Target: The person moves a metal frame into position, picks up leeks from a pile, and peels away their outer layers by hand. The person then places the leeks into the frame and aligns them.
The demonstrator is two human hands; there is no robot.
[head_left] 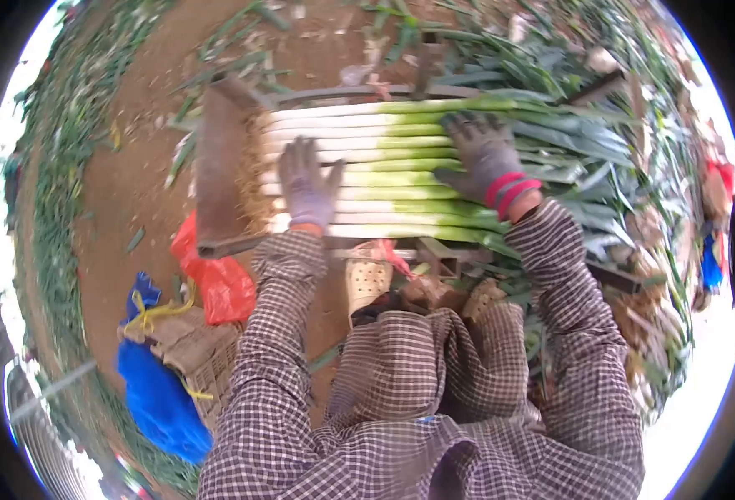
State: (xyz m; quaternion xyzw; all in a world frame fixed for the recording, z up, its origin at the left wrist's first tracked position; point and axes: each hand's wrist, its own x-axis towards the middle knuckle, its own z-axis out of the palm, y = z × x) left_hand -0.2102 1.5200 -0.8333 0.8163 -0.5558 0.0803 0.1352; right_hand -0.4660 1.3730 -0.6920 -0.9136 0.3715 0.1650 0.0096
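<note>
Many leeks (367, 179): frame centre, side by side, roots facing the metal end plate (217, 167), likely for alignment.
Left gloved hand (307, 187): open on white shafts, gripping nothing, seemingly steadying.
Right gloved hand (488, 158): fingers spread over green parts, grasping none, apparently levelling.

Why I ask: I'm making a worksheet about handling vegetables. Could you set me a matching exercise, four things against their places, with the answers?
Things
1. Left hand
2. Right hand
3. Red plastic bag
4. Leeks

Places
A. Left of the person's legs
B. At the white parts of the stalks
C. Side by side in the metal frame
D. At the green parts of the stalks

Right pairs: 1-B, 2-D, 3-A, 4-C
</note>
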